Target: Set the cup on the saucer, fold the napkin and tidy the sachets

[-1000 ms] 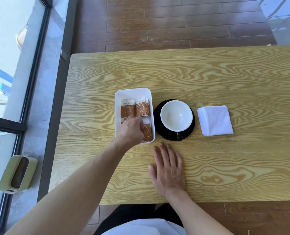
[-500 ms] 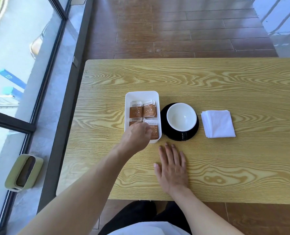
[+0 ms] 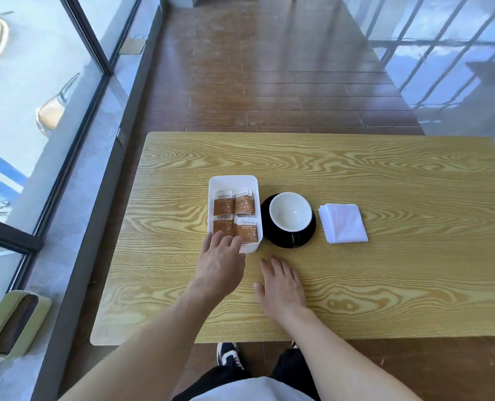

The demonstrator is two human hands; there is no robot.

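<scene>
Left hand point(image 3: 221, 264) has drawn back to the upright sachets' point(image 3: 234, 215) tray point(image 3: 231, 180).

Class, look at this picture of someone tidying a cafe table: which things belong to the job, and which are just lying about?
Part of the job:
white ceramic cup
black round saucer
folded white paper napkin
brown sugar sachets
white rectangular plastic tray
left hand, reaching into the tray
right hand, flat on the wooden table

Just lying about:
pale green bin on the floor
</scene>
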